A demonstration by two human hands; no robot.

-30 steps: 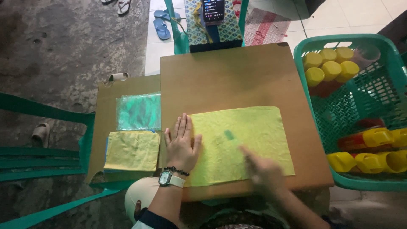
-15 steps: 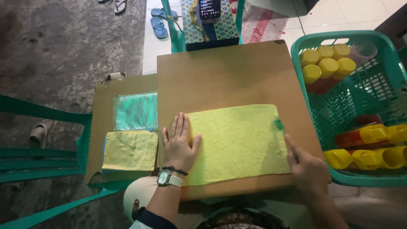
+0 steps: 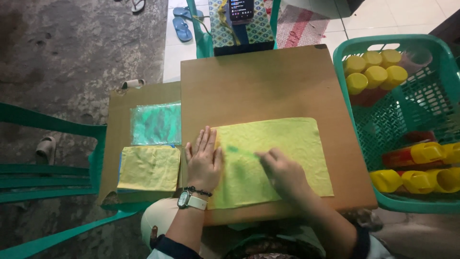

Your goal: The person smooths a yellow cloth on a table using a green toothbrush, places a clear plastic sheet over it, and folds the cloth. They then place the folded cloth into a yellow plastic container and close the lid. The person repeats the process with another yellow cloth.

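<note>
On the brown cardboard board (image 3: pixel 268 91) across the lap, a yellow-green rectangular cloth (image 3: pixel 287 144) lies flat at the 6 o'clock edge; left hand (image 3: pixel 204 160) rests spread, palm down, on its 9 o'clock end, while right hand (image 3: pixel 282 173), fingers loosely curled, presses near the cloth's middle w/ nothing pinched that I can make out. Looks like the smoothing step, so the next move prob. calls for keeping the left end pinned while the wrinkles get swept outward. Right fingertips are blurred, the small green mark (image 3: pixel 233 149) by them is hard to make out, and the cloth's near edge hides under the forearms.
</note>
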